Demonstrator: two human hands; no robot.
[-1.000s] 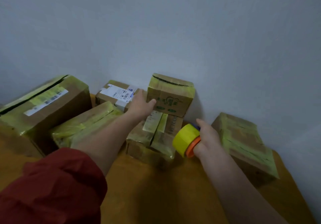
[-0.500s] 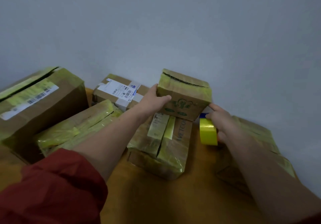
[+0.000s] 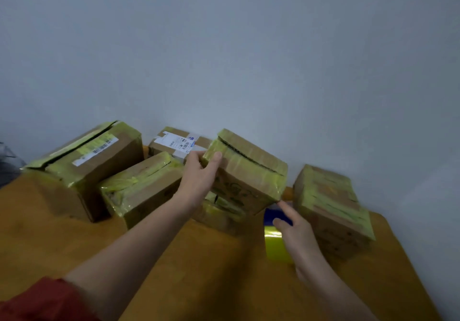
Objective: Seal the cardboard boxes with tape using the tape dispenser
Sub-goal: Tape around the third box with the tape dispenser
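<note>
The left hand (image 3: 199, 178) is gripping the left corner of a tilted small box (image 3: 249, 171). The right hand (image 3: 298, 236) is holding the tape dispenser (image 3: 273, 243) just below that box's right corner, index finger pointing toward it. More taped boxes (image 3: 84, 168) are sitting around on the table (image 3: 199, 271).

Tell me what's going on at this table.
A person is taping cardboard boxes. The left hand grips the small box by its left edge, tilting it over the box beneath. The right hand holds the yellow tape dispenser just below that box's lower right corner. Other taped boxes sit around on the table.
</note>
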